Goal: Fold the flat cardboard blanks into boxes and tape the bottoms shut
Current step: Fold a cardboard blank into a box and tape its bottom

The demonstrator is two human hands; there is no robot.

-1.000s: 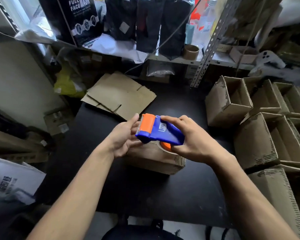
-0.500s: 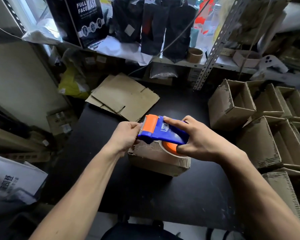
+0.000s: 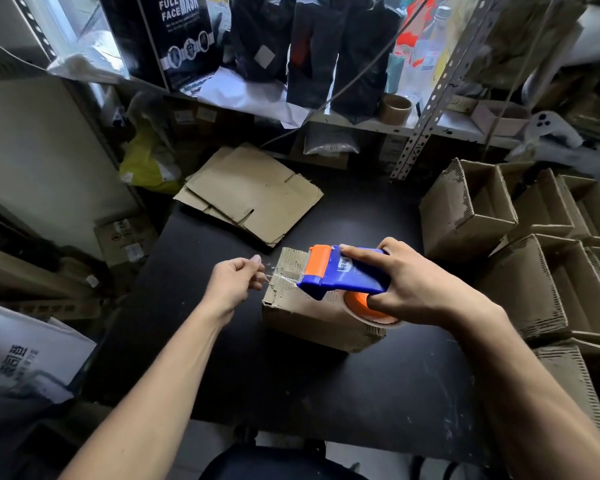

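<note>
Item: box [image 3: 312, 317] between the hands, bottom up, seam taping just begun. Left hand [image 3: 234, 282] pinches the clear tape end [image 3: 269, 275]; right hand [image 3: 413, 289] grips the tape dispenser [image 3: 340, 271] on top. Finished boxes [image 3: 499, 220] right of it; flat blanks [image 3: 253, 194] (few left) beyond the left hand.

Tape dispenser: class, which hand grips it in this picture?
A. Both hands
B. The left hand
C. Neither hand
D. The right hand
D: the right hand grips the blue tape dispenser over the box, while the left hand pinches the clear tape end.
</note>
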